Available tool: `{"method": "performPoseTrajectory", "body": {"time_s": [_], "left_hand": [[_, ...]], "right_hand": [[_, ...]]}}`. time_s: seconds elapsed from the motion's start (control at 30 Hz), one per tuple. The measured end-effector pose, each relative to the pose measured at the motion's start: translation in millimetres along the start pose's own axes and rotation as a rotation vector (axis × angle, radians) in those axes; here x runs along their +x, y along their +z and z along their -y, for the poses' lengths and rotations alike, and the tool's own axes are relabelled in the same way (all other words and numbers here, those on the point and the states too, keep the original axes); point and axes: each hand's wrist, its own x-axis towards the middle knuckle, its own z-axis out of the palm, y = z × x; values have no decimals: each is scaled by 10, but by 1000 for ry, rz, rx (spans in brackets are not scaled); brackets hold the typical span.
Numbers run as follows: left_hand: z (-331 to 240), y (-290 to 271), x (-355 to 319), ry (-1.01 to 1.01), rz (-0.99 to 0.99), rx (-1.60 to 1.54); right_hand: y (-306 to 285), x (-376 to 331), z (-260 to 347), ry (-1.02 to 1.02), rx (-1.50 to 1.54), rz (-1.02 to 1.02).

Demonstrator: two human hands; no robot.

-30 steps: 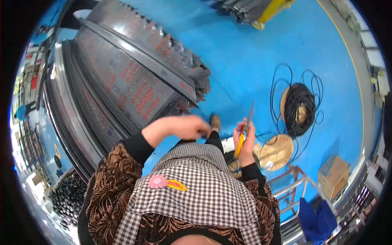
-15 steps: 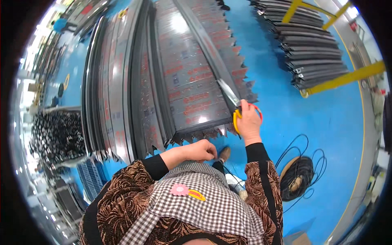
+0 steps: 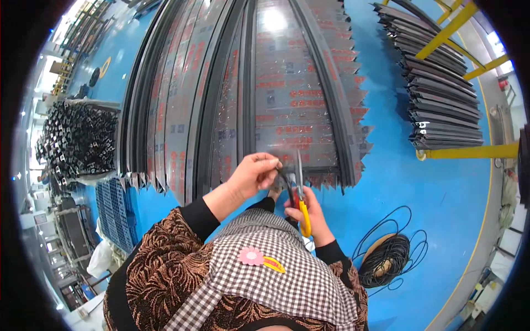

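At six o'clock from the stacked panels [image 3: 276, 99], her left hand [image 3: 255, 174] pinches a black strip [image 3: 287, 185] while her right hand [image 3: 306, 212] grips yellow-handled scissors [image 3: 301, 198], the cut seemingly unfinished.

Worker seen from above. Apron [image 3: 287, 276]: small black-and-white check, covering chest and lap, with a sewn-on pink flower patch [image 3: 251, 256] and a yellow-and-red leaf-shaped patch [image 3: 274, 265] beside it. Blouse sleeves [image 3: 160, 265]: brown with a dense black swirling pattern, visible on both arms and shoulders. Black cuffs [image 3: 200, 218] of an undergarment extend past both sleeve ends. Left hand [image 3: 254, 174] and right hand [image 3: 303, 212]: bare, ungloved.
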Motion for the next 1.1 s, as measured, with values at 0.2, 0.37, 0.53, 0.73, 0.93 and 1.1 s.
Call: {"method": "performPoseTrajectory", "body": {"time_s": [0.2, 0.37, 0.53, 0.73, 0.93, 1.1], "left_hand": [[-185, -301, -181, 373, -464, 373], [-272, -551, -250, 500, -576, 354], [-196, -752, -297, 676, -552, 896], [-386, -783, -319, 930, -605, 2158], [-918, -958, -315, 219, -1302, 1837], [-991, -1098, -390, 144, -1310, 1607]], "right_hand": [[304, 684, -480, -45, -43, -229], [611, 1240, -731, -161, -291, -123], [762, 1412, -807, -160, -367, -102], [797, 1328, -627, -129, -402, -55], [939, 1352, -454, -128, -706, -86], [954, 1370, -517, -114, -711, -119]]}}
